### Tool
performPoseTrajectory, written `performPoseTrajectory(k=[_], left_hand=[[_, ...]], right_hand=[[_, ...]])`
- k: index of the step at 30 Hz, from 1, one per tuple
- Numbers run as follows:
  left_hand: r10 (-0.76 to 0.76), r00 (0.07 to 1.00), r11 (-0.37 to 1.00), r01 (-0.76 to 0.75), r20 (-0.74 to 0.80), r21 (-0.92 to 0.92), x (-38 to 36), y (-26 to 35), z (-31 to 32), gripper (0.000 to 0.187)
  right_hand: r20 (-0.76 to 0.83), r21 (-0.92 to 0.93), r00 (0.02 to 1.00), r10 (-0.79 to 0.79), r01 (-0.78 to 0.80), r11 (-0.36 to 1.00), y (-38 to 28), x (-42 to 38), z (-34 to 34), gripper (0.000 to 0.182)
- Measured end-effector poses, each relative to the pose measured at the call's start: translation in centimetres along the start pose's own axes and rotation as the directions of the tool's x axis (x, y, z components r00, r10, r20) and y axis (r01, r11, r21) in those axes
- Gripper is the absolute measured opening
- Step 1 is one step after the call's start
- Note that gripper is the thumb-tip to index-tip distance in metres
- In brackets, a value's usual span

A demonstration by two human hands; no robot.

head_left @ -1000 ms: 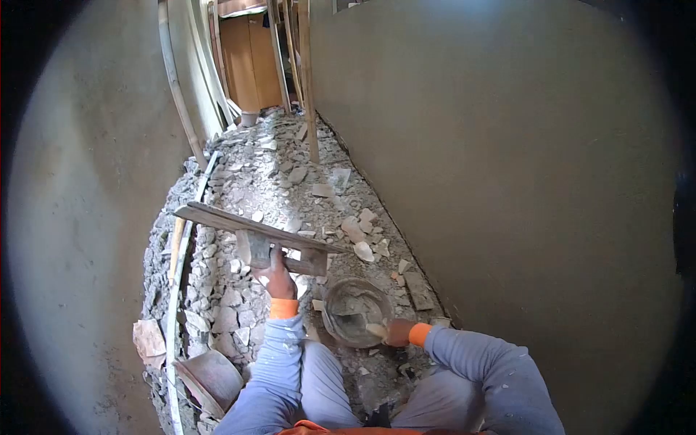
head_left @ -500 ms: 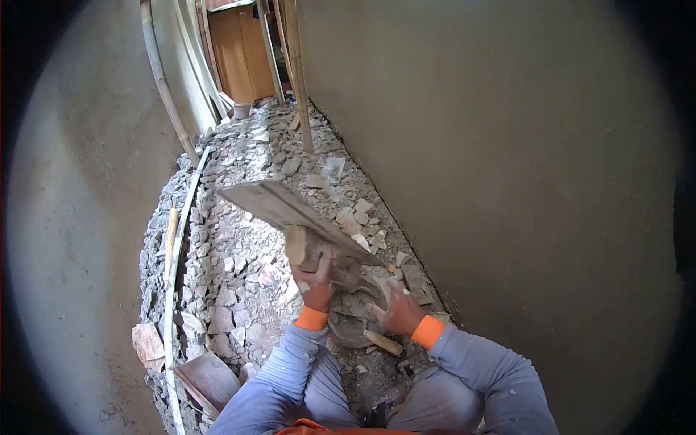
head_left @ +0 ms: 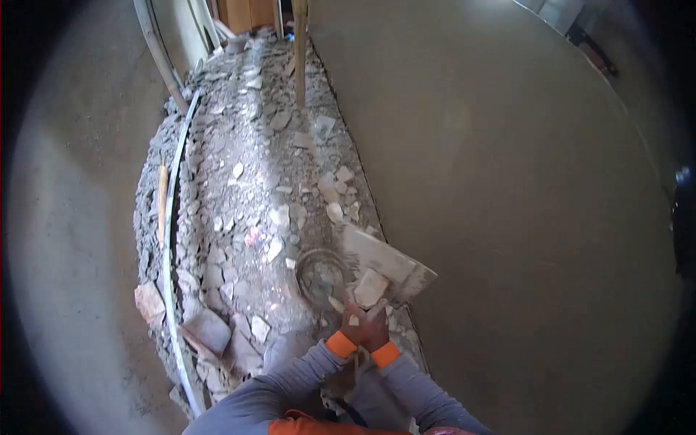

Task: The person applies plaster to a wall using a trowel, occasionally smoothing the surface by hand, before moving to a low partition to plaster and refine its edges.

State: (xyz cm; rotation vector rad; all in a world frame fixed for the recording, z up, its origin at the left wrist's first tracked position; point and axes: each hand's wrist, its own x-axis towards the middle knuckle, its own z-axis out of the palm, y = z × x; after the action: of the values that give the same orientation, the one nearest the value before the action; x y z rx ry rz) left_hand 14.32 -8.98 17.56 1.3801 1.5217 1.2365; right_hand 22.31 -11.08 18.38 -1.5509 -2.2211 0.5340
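A flat plastering float [head_left: 395, 250] with a pale block on its back is tilted in front of me, close to the foot of the right wall. My left hand [head_left: 353, 324] is closed at the float's near end. Pressed against it, my right hand [head_left: 376, 328] is closed at the same end; the fingers overlap, and some are hidden. Just left of the float stands a round bucket or bowl [head_left: 299, 279], partly covered. A short light-coloured handle [head_left: 336, 304] shows beside my left hand.
Broken stones and rubble [head_left: 239, 188] cover the floor strip. Smooth grey walls [head_left: 522, 217] rise on either side. A long pale straightedge [head_left: 170, 246] runs along the left, with a wooden stick [head_left: 162, 206] beside it. Farther off, bamboo poles [head_left: 299, 54] stand upright.
The float has swung right and lower, toward the right wall. My hands, apart before, are now together at its near end. The view has tilted down.
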Motion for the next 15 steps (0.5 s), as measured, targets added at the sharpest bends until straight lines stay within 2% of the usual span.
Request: performPoseTrajectory(k=[1,3,4,5,6,8,9,10,12,13,14,15], left_hand=[[0.037,0.999,0.998,-0.039,0.028,0.059,-0.8,1.6,-0.2,0.062],[0.111,0.990,0.981,-0.123,0.087,0.148,-2.1,5.1,-0.8,0.063],[0.104,0.985,0.981,-0.125,0.141,0.146,-2.4,7.2,-1.4,0.063],[0.097,0.976,0.983,-0.125,0.196,0.135,-2.7,9.0,-2.0,0.064],[0.042,0.954,0.993,-0.072,0.297,0.094,-2.8,11.4,-2.9,0.065],[0.140,0.901,0.977,-0.192,0.411,0.088,-2.3,15.1,-5.0,0.062],[0.187,0.863,0.965,-0.251,0.468,0.076,-1.9,16.5,-6.1,0.061],[0.214,0.815,0.960,-0.277,0.538,0.039,-1.3,17.6,-7.6,0.054],[0.274,0.803,0.956,-0.285,0.529,-0.063,-0.5,18.9,-11.9,0.053],[0.200,0.819,0.968,-0.251,0.538,0.023,-0.9,18.0,-13.8,0.053],[0.128,0.832,0.969,-0.221,0.540,0.110,-1.3,16.0,-15.8,0.053],[0.071,0.872,0.987,-0.131,0.485,0.090,-2.0,14.1,-18.5,0.052]], right_hand=[[-0.033,0.225,0.998,0.062,-0.053,0.973,0.0,-0.8,-0.7,0.042],[-0.054,0.624,0.977,0.204,-0.126,0.771,0.4,-2.5,-1.2,0.037],[-0.009,0.493,0.970,0.242,-0.206,0.845,-1.3,-2.6,-4.4,0.035],[0.022,0.760,0.938,0.346,-0.240,0.604,-1.4,-3.5,-5.2,0.037],[0.086,0.930,0.895,0.437,-0.229,0.286,-0.8,-4.6,-5.1,0.038],[-0.036,0.870,0.892,0.451,-0.194,0.453,-1.5,-5.3,-8.4,0.033],[-0.195,0.513,0.939,0.284,-0.149,0.845,-2.5,-4.5,-11.9,0.027],[-0.242,0.015,0.969,0.051,-0.048,0.999,-3.3,-4.5,-14.7,0.022],[-0.110,0.177,0.975,0.192,-0.171,0.969,-2.4,-6.1,-16.3,0.016],[-0.055,0.408,0.937,0.345,-0.295,0.864,-4.6,-5.6,-18.8,0.013],[0.002,0.609,0.872,0.489,-0.389,0.691,-7.0,-5.0,-21.3,0.010],[-0.022,0.581,0.868,0.495,-0.392,0.713,-7.0,-5.0,-22.2,0.011]])
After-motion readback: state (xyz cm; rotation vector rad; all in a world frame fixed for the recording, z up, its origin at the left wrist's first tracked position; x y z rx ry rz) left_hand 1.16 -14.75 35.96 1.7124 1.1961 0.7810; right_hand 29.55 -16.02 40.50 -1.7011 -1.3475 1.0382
